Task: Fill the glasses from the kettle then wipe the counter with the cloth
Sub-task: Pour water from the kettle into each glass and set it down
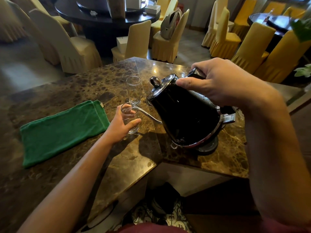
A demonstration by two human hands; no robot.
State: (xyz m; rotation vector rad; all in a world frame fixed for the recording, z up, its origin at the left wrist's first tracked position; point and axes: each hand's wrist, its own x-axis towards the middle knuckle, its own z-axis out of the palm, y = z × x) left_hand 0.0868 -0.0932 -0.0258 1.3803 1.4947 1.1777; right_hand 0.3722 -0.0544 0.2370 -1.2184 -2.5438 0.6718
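Observation:
My right hand (218, 84) grips the handle of a black gooseneck kettle (181, 115), which is tilted to the left above its round base (207, 147). The thin spout tip reaches over the rim of a clear glass (130, 117) that stands on the brown marble counter (84, 91). My left hand (120, 126) holds this glass, fingers and thumb curled round it. A second, taller clear glass (134, 90) stands just behind it, untouched. A folded green cloth (64, 130) lies flat on the counter to the left of my left hand.
The counter's near edge steps back in an L shape below the kettle (158, 163). Beyond the far edge stand several covered chairs (134, 41) and dark round tables (101, 15). A green plant (303, 71) sits at the right.

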